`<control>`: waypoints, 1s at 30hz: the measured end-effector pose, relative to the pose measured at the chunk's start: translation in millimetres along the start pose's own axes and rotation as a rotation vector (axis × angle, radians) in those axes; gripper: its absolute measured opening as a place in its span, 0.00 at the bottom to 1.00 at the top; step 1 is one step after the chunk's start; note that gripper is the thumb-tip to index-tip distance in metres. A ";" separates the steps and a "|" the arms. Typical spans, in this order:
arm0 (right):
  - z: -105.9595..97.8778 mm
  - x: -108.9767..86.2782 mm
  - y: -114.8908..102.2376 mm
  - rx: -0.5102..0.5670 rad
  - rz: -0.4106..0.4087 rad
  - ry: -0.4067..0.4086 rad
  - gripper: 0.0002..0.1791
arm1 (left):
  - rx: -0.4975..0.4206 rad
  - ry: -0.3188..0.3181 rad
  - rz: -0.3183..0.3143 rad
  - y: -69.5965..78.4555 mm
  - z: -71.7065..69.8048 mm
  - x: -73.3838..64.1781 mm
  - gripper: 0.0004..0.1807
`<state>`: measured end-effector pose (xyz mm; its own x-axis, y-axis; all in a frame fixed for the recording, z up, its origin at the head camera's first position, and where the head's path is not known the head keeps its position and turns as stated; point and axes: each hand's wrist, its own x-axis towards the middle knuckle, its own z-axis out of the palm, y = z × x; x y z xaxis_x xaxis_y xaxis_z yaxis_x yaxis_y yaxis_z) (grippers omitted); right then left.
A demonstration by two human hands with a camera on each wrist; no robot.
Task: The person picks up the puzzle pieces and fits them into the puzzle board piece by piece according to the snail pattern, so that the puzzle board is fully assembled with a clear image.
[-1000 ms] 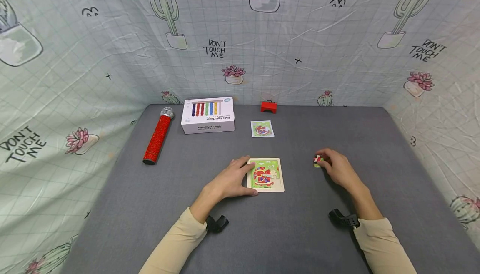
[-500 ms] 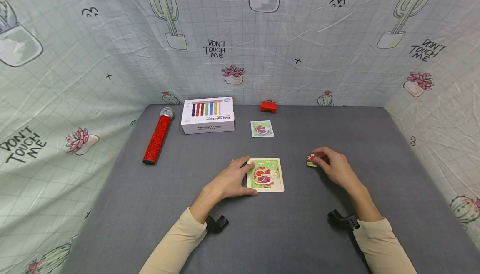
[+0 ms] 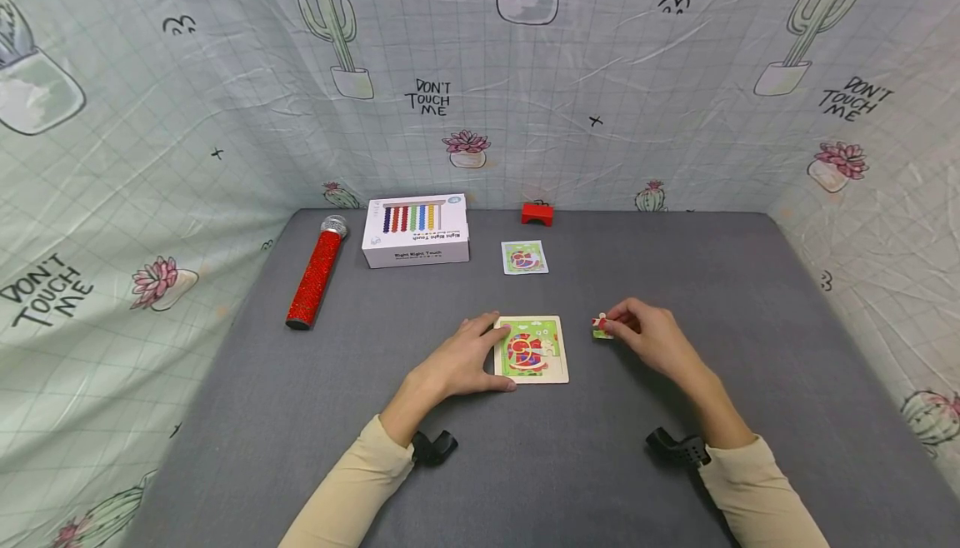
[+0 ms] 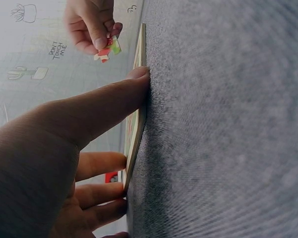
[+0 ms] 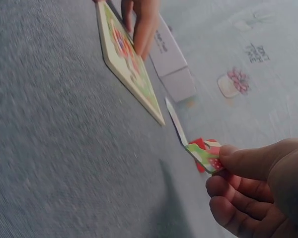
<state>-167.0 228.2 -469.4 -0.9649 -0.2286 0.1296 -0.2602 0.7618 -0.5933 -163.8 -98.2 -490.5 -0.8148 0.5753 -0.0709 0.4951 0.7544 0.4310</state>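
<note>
A square wooden puzzle board (image 3: pixel 555 371) lies on the table with a red, blue and green picture; a pale area shows at its lower right. My left hand (image 3: pixel 467 361) rests at its left side, the thumb along the near edge and the fingers spread over the left side and far corner. To the right of the board, my right hand (image 3: pixel 652 333) pinches a small puzzle piece (image 5: pixel 207 157) between thumb and fingers. Green, red and white show on the piece (image 4: pixel 108 51), held above the table and apart from the board. Part of it is hidden by the fingertips.
Behind the board lies a small picture card (image 3: pixel 525 257) with a similar design. Farther back stand a red arch-shaped block (image 3: pixel 537 215) and a white box (image 3: pixel 417 231). A red glittery microphone (image 3: pixel 318 273) lies on the left of the grey table (image 3: pixel 600 465). A printed cloth surrounds it.
The right hand has moved left with the puzzle piece, closer to the board. The left hand and the board have stayed where they were.
</note>
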 end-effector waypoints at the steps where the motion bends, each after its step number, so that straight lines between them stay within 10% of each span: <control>1: 1.4 0.2 -1.7 0.004 -0.004 -0.004 0.07 | 0.000 -0.001 -0.001 0.1 0.0 0.0 0.50; 30: 42.3 -4.0 -35.0 0.073 -0.169 -0.125 0.04 | 0.010 -0.010 -0.015 0.2 0.1 1.2 0.50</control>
<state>-152.5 176.8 -482.8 -0.8942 -0.4267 0.1352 -0.4105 0.6612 -0.6280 -164.6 -97.4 -490.6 -0.8194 0.5667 -0.0866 0.4856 0.7663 0.4207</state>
